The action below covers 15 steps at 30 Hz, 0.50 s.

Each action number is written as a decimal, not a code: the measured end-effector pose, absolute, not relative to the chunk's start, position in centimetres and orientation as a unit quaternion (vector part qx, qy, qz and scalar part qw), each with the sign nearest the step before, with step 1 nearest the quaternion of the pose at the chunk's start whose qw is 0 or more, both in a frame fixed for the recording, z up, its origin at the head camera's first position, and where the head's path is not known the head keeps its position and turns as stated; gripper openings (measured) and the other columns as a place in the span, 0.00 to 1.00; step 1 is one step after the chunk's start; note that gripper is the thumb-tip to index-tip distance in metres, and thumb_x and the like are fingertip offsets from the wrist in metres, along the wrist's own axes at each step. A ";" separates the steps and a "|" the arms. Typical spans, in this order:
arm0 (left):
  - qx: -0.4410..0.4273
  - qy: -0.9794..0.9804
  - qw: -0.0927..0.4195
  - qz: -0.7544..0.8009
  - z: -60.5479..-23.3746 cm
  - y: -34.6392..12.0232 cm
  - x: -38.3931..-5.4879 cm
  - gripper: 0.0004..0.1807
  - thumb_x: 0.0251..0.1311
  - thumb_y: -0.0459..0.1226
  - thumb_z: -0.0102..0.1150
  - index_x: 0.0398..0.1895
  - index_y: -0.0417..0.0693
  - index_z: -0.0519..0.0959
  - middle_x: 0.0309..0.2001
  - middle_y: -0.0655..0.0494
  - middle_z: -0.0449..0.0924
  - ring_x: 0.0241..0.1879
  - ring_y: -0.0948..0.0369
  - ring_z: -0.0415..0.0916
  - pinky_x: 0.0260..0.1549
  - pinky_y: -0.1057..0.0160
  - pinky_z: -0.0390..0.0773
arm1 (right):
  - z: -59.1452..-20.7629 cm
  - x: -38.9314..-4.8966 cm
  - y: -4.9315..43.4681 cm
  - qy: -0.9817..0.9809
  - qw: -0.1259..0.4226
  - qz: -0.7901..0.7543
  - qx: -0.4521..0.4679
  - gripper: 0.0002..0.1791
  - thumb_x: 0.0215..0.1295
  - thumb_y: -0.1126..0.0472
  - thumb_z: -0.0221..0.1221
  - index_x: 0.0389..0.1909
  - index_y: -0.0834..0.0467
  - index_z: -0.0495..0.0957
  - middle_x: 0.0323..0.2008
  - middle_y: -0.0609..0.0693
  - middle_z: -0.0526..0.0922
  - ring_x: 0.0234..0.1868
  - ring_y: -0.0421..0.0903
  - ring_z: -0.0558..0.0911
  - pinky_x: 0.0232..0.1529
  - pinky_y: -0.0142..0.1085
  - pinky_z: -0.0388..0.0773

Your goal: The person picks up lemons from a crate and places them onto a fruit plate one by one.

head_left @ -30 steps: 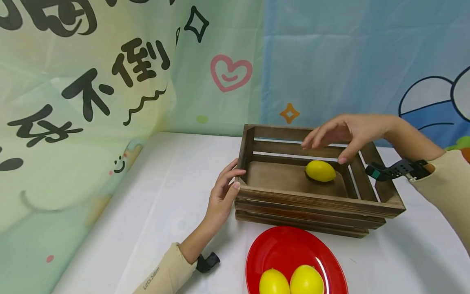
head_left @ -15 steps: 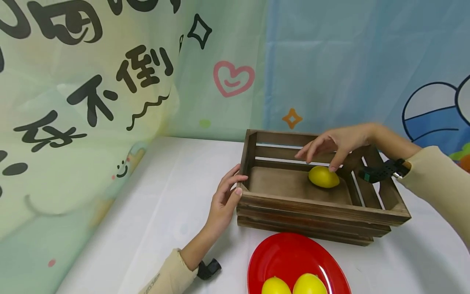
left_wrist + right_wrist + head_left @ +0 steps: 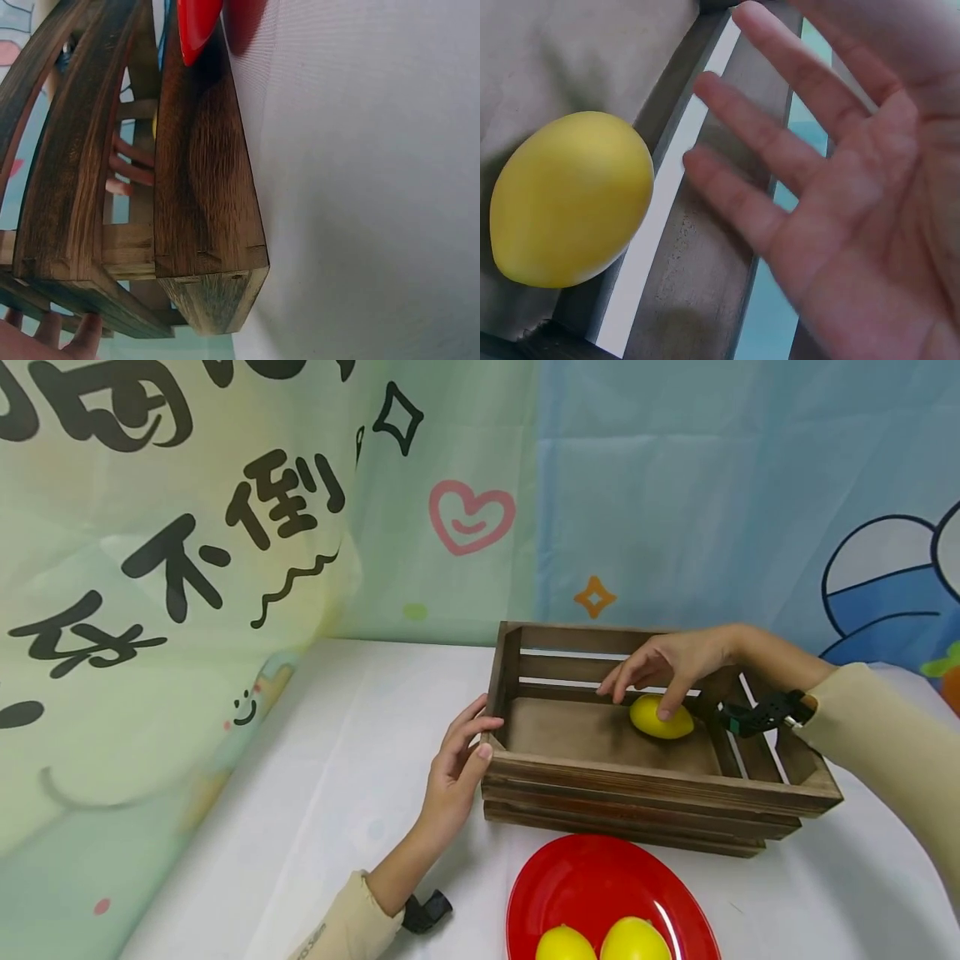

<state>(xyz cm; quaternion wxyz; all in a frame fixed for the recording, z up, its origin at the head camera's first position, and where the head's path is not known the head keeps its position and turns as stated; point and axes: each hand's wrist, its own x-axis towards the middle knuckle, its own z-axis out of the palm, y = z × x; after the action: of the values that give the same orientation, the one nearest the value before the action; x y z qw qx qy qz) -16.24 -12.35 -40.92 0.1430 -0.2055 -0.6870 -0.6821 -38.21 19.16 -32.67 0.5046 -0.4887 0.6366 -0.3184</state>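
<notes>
A yellow lemon lies on the floor of a brown slatted wooden crate, towards its right end. Over it, inside the crate, hovers my right hand, palm down with fingers spread. The right wrist view shows a gap between the lemon and the visible fingers; the thumb is out of that frame. My left hand rests its fairly straight fingers and thumb against the crate's left end, near the front corner. Only its fingertips show in the left wrist view, at the slat ends.
In front of the crate, a red plate carries two yellow lemons, cut off by the frame's lower edge. Everything stands on a white tabletop. A printed cloth backdrop hangs behind and to the left.
My right hand has come down and slightly left into the crate, nearer the lemon. The lemon has turned and shifted slightly. My left hand stays at the crate's left end.
</notes>
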 end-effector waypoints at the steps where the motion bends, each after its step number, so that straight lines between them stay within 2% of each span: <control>1: -0.205 -0.686 0.143 -0.683 -40.9 -12.4 -16.2 0.17 0.70 0.33 0.45 0.59 0.39 0.72 0.74 0.55 0.56 0.73 0.55 0.54 0.68 0.38 0.52 | -32.7 -38.2 19.2 0.642 0.501 -0.316 -0.486 0.24 0.60 0.74 0.62 0.58 0.68 0.72 0.72 0.60 0.62 0.71 0.36 0.62 0.70 0.34 0.59; 5: -0.207 -0.683 0.146 -0.685 -40.7 -12.4 -16.2 0.17 0.70 0.33 0.45 0.59 0.39 0.72 0.74 0.54 0.57 0.73 0.56 0.53 0.68 0.39 0.52 | -32.9 -38.1 19.5 0.668 0.501 -0.283 -0.472 0.25 0.60 0.70 0.64 0.57 0.72 0.71 0.70 0.66 0.61 0.69 0.32 0.64 0.67 0.32 0.62; 8: -0.206 -0.686 0.146 -0.683 -40.6 -12.5 -16.1 0.17 0.70 0.33 0.45 0.59 0.40 0.72 0.74 0.55 0.57 0.73 0.57 0.53 0.69 0.40 0.52 | -33.2 -37.9 19.6 0.692 0.499 -0.241 -0.463 0.27 0.57 0.67 0.66 0.57 0.71 0.72 0.69 0.69 0.61 0.68 0.30 0.63 0.65 0.28 0.61; 10: -0.204 -0.687 0.145 -0.682 -40.6 -12.5 -16.1 0.17 0.70 0.34 0.46 0.59 0.40 0.72 0.74 0.56 0.57 0.73 0.57 0.53 0.69 0.41 0.52 | -33.4 -37.8 19.7 0.708 0.498 -0.210 -0.454 0.27 0.54 0.67 0.67 0.57 0.67 0.74 0.69 0.67 0.63 0.69 0.36 0.63 0.64 0.28 0.62; 15: -0.203 -0.686 0.143 -0.684 -40.7 -12.4 -16.0 0.17 0.70 0.35 0.46 0.59 0.39 0.72 0.74 0.56 0.57 0.74 0.57 0.52 0.69 0.41 0.51 | -33.7 -37.5 19.9 0.730 0.503 -0.141 -0.441 0.26 0.50 0.68 0.70 0.53 0.60 0.78 0.67 0.62 0.68 0.67 0.58 0.65 0.59 0.40 0.70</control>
<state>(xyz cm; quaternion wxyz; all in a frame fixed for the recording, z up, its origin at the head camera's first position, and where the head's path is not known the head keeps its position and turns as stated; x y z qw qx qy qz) -16.04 -12.41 -40.73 0.1426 -0.2033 -0.6863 -0.6836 -37.49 19.92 -33.68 0.5028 -0.4411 0.7298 -0.1413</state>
